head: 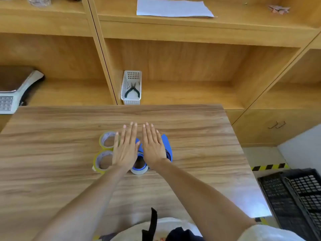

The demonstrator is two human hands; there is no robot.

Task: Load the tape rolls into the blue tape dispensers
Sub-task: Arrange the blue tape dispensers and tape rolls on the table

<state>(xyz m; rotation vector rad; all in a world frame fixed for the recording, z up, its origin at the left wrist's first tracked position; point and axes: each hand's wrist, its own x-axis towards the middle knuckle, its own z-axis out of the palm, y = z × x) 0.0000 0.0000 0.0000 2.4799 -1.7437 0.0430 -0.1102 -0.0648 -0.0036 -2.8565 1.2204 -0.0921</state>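
Two yellowish clear tape rolls lie flat on the wooden table: the far tape roll and the near tape roll. My left hand hovers flat, fingers spread, just right of them and covers their right edges. My right hand is held flat over the blue tape dispensers, hiding most of them. A dispenser's blue hub with a pale tape roll around it shows between my wrists. Neither hand holds anything.
A white plastic basket with black pliers stands on the low shelf behind the table. A weighing scale sits at the left. Black crates stand on the floor at the right. A sheet of paper lies on the upper shelf.
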